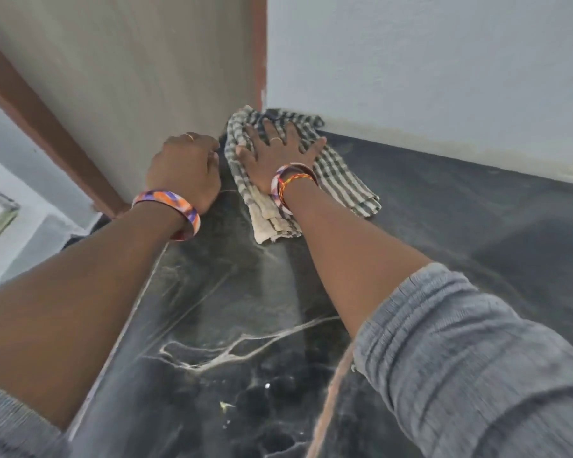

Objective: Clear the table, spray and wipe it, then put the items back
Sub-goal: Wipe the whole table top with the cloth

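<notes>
A checked grey and cream cloth (341, 183) lies spread on the black marble table (444, 219), pushed into the far corner. My right hand (275, 153) presses flat on the cloth with its fingers spread. My left hand (186, 170) rests curled on the table's left edge beside a pale door, just left of the cloth, holding nothing that I can see. Both wrists wear coloured bangles.
A pale door (139, 77) with a brown frame (33, 120) stands along the table's left side. A white wall (427, 61) runs behind the table. A few small crumbs (225, 406) lie on the marble near me.
</notes>
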The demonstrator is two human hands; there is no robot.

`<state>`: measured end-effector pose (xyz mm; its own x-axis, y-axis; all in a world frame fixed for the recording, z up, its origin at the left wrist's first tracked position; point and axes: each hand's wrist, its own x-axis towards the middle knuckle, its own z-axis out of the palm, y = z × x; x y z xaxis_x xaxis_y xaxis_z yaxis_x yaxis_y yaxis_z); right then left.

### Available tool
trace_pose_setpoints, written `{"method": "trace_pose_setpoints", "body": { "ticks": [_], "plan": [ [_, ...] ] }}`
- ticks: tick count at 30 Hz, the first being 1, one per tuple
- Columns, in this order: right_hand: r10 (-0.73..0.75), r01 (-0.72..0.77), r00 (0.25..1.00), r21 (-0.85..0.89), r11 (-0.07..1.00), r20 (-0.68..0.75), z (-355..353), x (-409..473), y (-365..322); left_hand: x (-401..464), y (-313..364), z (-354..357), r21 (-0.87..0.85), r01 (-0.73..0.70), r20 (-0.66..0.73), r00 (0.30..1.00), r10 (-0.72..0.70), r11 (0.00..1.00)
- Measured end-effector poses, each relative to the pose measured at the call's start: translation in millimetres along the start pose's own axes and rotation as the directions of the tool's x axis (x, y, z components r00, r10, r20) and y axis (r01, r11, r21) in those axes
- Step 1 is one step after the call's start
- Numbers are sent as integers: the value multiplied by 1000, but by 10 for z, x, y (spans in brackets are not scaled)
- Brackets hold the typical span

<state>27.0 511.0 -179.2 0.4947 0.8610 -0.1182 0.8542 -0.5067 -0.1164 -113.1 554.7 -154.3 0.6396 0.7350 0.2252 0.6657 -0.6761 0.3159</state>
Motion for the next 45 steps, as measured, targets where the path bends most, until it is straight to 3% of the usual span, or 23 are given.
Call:
{"method": "trace_pose_setpoints", "body": {
  "ticks": [8, 11, 15, 17, 19, 21, 23, 25, 27, 29, 31, 33, 35, 38, 42, 45],
  "plan": [
    [-324, 334, 941, -119, 935, 96, 9, -308, -300, -266, -363, -143, -28, 62, 20, 998, -61, 998],
    [-350, 362, 932, -157, 919, 95, 95, -673, -351, -413, -277, -180, -6, 53, 60, 997, -53, 999],
    [-180, 176, 984, -154, 972, -8, 146, -1172, -109, -656, 66, -194, 8, -34, 109, 993, 33, 999],
    [5, -10, 999, -130, 991, -39, 145, -1410, 160, -765, 266, -162, -21, -105, 118, 987, 106, 994],
    [255, -258, 966, -81, 963, -51, 131, -1679, 551, -880, 498, -126, -61, -161, 140, 976, 168, 985],
    [516, -517, 855, -7, 856, -39, 120, -1972, 969, -970, 710, -95, -98, -191, 173, 963, 206, 977],
    [744, -740, 669, 84, 667, -8, 114, -2346, 1358, -1048, 915, -73, -117, -241, 193, 946, 261, 963],
    [888, -879, 459, 163, 448, 36, 109, -2758, 1633, -1127, 1088, -58, -136, -297, 219, 921, 321, 945],
    [952, -936, 298, 214, 278, 69, 121, -3096, 1769, -1206, 1204, -51, -155, -331, 230, 904, 359, 931],
    [975, -954, 203, 242, 176, 91, 154, -3319, 1757, -1292, 1269, -68, -163, -342, 239, 896, 373, 926],
    [981, -957, 170, 252, 141, 98, 189, -3424, 1641, -1367, 1275, -75, -166, -344, 248, 893, 377, 924],
    [978, -953, 183, 263, 152, 98, 224, -3439, 1479, -1404, 1221, -90, -174, -338, 248, 894, 374, 925],
    [966, -946, 249, 230, 226, 73, 272, -3400, 1272, -1421, 1089, -123, -184, -317, 242, 903, 355, 930],
    [879, -869, 477, 161, 468, 22, 307, -3267, 898, -1427, 784, -203, -189, -263, 202, 932, 300, 946],
    [615, -609, 788, 105, 786, -29, 319, -2930, 333, -1450, 336, -325, -182, -164, 139, 972, 191, 970],
    [349, -347, 937, 66, 936, -22, 346, -2619, -190, -1532, -79, -440, -142, -43, 110, 992, 59, 989]
  ]
}}
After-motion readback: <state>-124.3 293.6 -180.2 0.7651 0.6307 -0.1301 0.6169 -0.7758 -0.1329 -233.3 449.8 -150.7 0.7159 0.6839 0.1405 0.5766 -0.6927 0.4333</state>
